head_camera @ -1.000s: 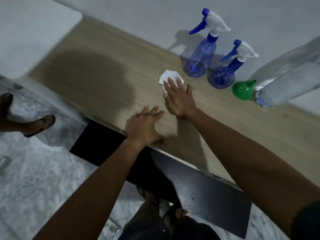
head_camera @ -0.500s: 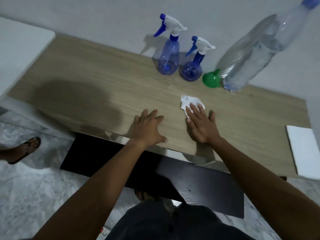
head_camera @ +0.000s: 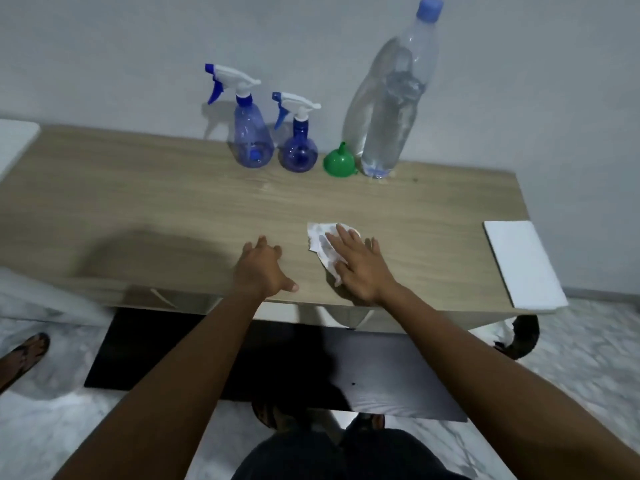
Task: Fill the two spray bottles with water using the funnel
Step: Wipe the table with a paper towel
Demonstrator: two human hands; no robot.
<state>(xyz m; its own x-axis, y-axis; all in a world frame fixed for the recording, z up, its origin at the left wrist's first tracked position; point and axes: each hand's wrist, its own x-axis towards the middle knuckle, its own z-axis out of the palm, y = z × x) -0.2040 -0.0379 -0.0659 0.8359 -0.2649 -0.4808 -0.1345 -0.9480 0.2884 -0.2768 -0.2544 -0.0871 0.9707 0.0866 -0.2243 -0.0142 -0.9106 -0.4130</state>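
Two blue spray bottles stand by the wall with their white trigger heads on: a taller one (head_camera: 250, 140) and a rounder, shorter one (head_camera: 298, 148) to its right. A green funnel (head_camera: 339, 162) sits mouth-down beside them. A large clear water bottle (head_camera: 388, 109) with a blue cap stands upright right of the funnel. My right hand (head_camera: 360, 268) presses flat on a damp white tissue (head_camera: 320, 239) near the table's front. My left hand (head_camera: 265, 271) rests flat on the wooden table (head_camera: 138, 202), holding nothing.
A white folded cloth (head_camera: 523, 263) lies at the table's right end. A white surface (head_camera: 14, 140) adjoins the table on the left. Another person's sandalled foot (head_camera: 20, 355) stands on the marble floor at left. A dark board (head_camera: 311, 368) lies under the table.
My right hand has slid the tissue to the right and toward the table's front edge. The view has swung so the bottles now stand upright. My left hand stays on the table.
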